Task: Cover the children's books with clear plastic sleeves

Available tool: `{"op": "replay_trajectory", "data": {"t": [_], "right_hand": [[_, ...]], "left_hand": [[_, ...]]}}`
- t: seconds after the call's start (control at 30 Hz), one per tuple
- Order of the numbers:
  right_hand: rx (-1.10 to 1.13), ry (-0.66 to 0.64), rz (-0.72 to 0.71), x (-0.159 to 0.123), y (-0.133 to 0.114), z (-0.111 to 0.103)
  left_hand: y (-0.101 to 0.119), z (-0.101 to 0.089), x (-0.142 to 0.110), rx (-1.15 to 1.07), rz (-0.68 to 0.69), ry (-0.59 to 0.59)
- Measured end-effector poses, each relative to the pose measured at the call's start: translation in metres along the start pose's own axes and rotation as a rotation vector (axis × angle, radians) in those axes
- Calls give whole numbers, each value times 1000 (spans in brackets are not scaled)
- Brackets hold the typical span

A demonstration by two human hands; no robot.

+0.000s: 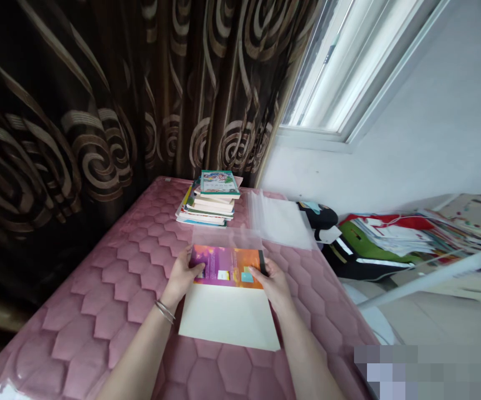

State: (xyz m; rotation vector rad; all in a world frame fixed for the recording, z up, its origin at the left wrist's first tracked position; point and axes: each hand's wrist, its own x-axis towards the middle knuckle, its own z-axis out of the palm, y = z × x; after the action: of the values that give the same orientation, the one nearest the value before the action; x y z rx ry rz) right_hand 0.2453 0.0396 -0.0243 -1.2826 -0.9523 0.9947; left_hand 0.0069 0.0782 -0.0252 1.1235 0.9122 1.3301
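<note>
While our left hand (182, 273) and right hand (275, 284) are pinching the printed cover (224, 264), we're leaving cream paper (229, 316) exposed at six o'clock.

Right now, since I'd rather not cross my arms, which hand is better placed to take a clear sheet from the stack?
Probably your right hand: the clear sheets lie just beyond it, while your left hand holds the opposite side of the purple-and-orange cover.

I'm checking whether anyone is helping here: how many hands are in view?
2. The left hand is at the left edge of the purple-and-orange cover, the right hand at its right edge. The lower right corner is pixelated and could hide more.
</note>
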Motion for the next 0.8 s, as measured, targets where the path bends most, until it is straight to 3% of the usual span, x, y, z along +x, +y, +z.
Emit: {"op": "replay_trajectory", "data": {"t": [0.4, 0.8], "right_hand": [[-75, 30, -10, 4, 13, -4], [-100, 2, -8, 0, 8, -5]], "left_hand": [[-7, -1, 4, -17, -26, 34], [-13, -1, 6, 15, 5, 70]]}}
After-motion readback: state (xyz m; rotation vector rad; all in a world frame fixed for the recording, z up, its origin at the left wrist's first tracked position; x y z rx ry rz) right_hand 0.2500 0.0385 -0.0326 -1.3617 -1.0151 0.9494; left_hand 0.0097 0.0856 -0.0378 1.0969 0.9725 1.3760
